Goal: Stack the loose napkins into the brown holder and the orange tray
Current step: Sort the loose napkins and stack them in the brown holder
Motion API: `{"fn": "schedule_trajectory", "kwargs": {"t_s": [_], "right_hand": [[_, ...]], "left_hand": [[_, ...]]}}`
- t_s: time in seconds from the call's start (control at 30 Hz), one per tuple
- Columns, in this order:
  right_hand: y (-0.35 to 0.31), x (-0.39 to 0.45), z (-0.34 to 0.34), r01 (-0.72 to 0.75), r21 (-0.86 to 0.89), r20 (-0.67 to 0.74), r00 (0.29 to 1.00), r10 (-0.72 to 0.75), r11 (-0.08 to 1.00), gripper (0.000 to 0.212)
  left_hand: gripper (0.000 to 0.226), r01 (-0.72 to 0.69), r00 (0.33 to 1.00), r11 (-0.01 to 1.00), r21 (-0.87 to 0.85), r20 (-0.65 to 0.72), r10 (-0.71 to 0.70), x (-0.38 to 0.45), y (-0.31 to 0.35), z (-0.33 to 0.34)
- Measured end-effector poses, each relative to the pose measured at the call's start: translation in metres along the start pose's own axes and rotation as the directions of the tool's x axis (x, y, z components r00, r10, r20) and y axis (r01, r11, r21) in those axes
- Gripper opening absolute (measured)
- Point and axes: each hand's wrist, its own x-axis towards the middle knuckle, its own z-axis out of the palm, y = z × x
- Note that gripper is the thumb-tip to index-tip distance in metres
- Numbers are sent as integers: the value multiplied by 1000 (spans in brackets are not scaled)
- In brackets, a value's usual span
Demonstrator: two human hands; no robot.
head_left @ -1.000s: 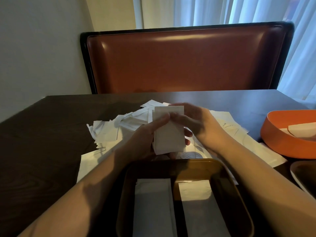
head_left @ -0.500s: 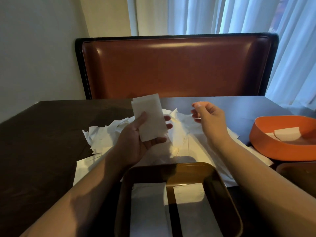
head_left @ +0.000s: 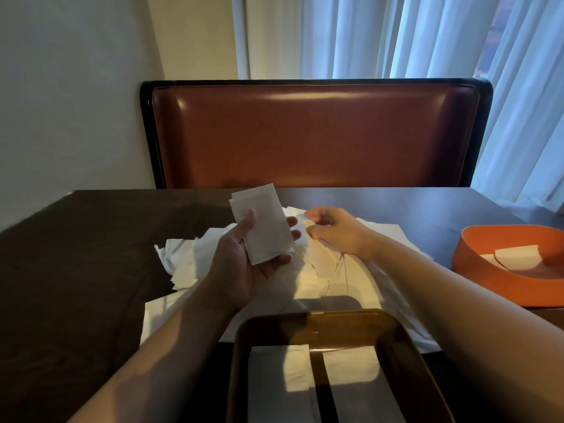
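Observation:
My left hand (head_left: 244,264) holds a small stack of folded white napkins (head_left: 262,224) upright above the table, thumb on its front and fingers behind. My right hand (head_left: 332,232) reaches into the loose napkin pile (head_left: 335,270) just right of the stack, its fingertips pinching the edge of a napkin there. The brown holder (head_left: 393,340) sits nearest me with two rows of napkins inside. The orange tray (head_left: 476,264) stands at the right edge with a couple of napkins in it.
The dark wooden table (head_left: 76,270) runs to a brown leather bench back (head_left: 314,135) at its far side. A wall is on the left and white curtains (head_left: 427,35) hang behind on the right.
My hands have parted: the left keeps the napkin stack and lifted it slightly, while the right let go and dropped back to the loose pile, pinching a napkin there.

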Motion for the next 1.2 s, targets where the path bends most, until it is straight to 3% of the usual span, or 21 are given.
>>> {"fn": "schedule_trajectory", "kwargs": {"t_s": [0.1, 0.17, 0.33, 0.4, 0.5, 0.6, 0.77, 0.87, 1.0, 1.2], "right_hand": [[2, 6, 2, 66, -131, -64, 995, -75, 989, 13], [3, 6, 2, 80, -147, -139, 985, -101, 986, 17], [-7, -14, -9, 216, 132, -403, 903, -147, 967, 25], [-11, -30, -15, 270, 268, -431, 892, -136, 925, 24], [-12, -53, -22, 277, 513, -358, 929, -90, 813, 22], [-13, -66, -29, 178, 764, -151, 984, -96, 620, 24], [-16, -79, -35, -23, 875, 135, 971, -198, 484, 41], [-22, -82, -33, -29, 846, 169, 961, -217, 532, 39], [-31, -87, -19, 173, 655, 2, 973, -230, 736, 15], [-37, -88, -11, 273, 477, -160, 962, -222, 836, 10]], "left_hand": [[48, 2, 1000, 1000, -26, 6, -2, 0, -1, 1], [49, -5, 1000, 999, -52, 14, 5, 0, -2, 1], [45, -17, 1000, 999, -48, -11, 16, 0, 1, -1], [44, -7, 1000, 999, -42, -3, 7, 0, 1, -1], [44, -3, 1000, 1000, -10, -20, 3, 2, -1, -1], [45, -18, 998, 999, 41, -52, 20, 3, -1, -2], [25, -53, 998, 992, 118, -21, 56, 0, 0, 1], [35, -14, 1000, 987, 161, 3, 13, -1, 1, 2], [53, 102, 994, 970, 219, 27, -110, -2, 1, 5], [71, 100, 974, 936, 338, 158, -161, -3, -4, 6]]}}
